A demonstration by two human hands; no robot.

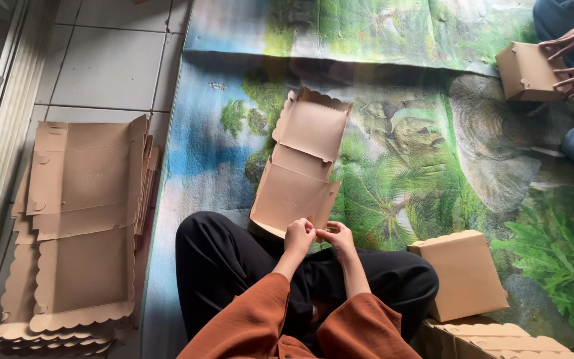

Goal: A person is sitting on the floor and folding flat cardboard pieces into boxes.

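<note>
A half-folded brown cardboard box blank (300, 166) with scalloped edges lies open in front of my crossed legs, its lid pointing away from me. My left hand (298, 236) and my right hand (337, 237) meet at its near right corner, fingers pinching the side flap there. My sleeves are rust orange and my trousers black.
A tall stack of flat box blanks (81, 226) lies on the tiled floor at my left. A folded box (465, 274) sits by my right knee, with more boxes (499, 336) below it. Another person's hands (573, 63) hold a box (526, 72) at top right. A printed landscape mat (433, 153) covers the floor.
</note>
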